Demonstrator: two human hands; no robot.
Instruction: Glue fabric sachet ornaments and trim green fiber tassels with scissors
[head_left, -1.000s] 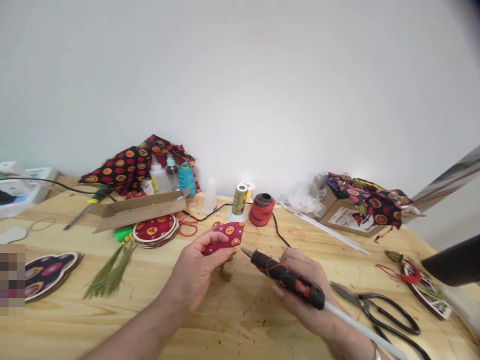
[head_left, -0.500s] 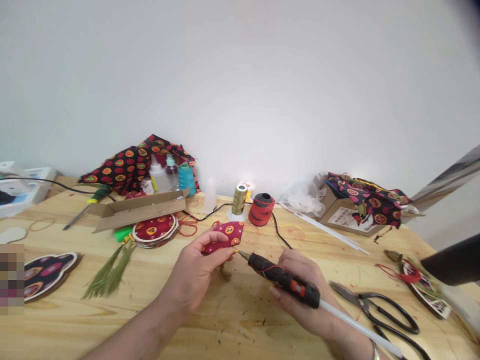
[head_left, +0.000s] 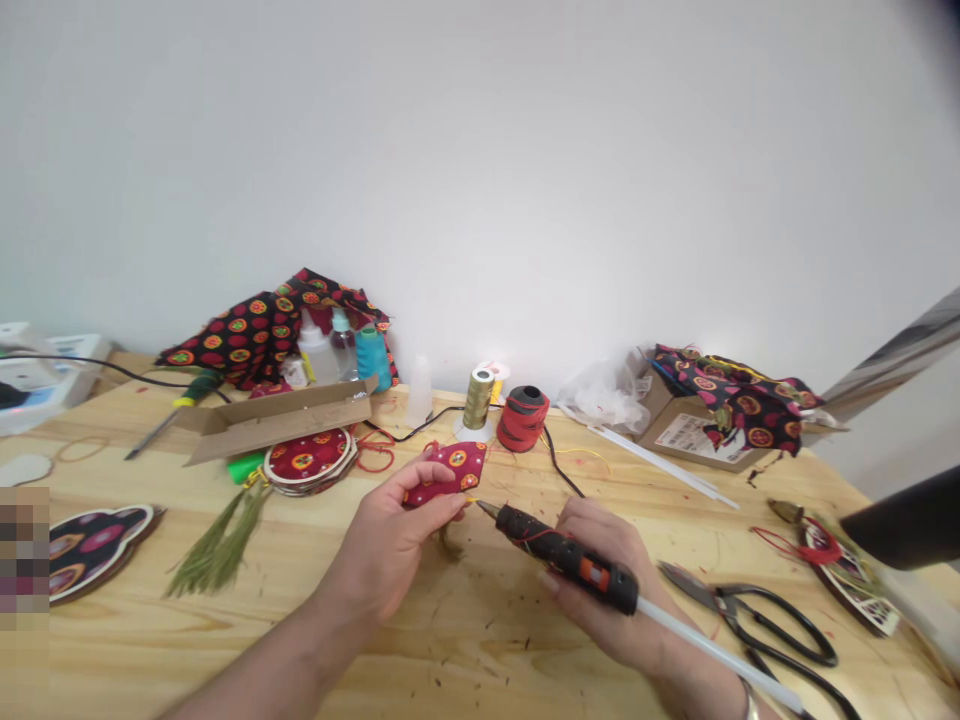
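Observation:
Between thumb and fingers, my left hand pinches a small piece of red patterned fabric. Some yellow cord shows at the fabric's lower edge, by my thumb tip, and an olive tassel end hangs partly hidden beneath the hand. My right hand is wrapped round a black glue gun, whose metal nozzle points left and lies very close to the yellow cord; I cannot tell if they touch. A white glue stick sticks out from the gun's back, over my right wrist.
Black-handled scissors lie right of my right hand. Behind stand a red thread spool, an olive thread spool and a cardboard box. Left are a round tasselled ornament, a cardboard tray and a screwdriver.
Almost nothing differs. The fabric and my left fingers have shifted very slightly left, while the glue gun stays nearly in place.

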